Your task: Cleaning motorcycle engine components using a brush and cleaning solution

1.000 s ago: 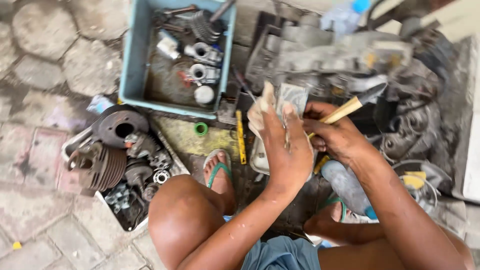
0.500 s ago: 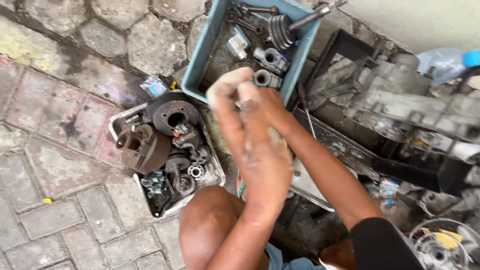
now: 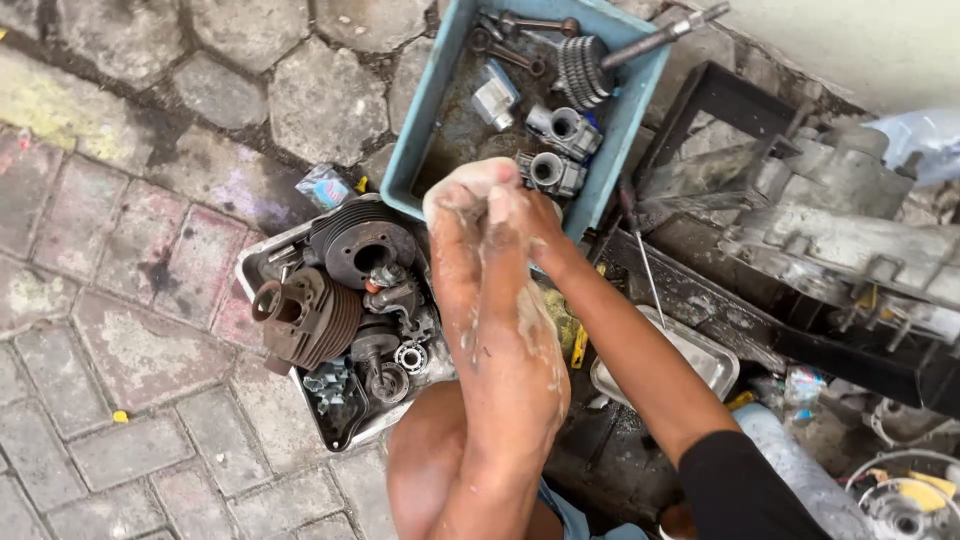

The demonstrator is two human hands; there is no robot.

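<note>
The person's left hand [image 3: 500,330] and right hand [image 3: 525,215] press together, fingers closed on each other, holding nothing visible, above the near edge of a blue tray [image 3: 420,150] of engine parts; a metal tray [image 3: 330,425] of cylinders sits left.

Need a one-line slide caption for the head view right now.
Left hand and right hand, pale with residue, pressed together over a metal tray of finned engine cylinders, beside a blue parts bin.
</note>
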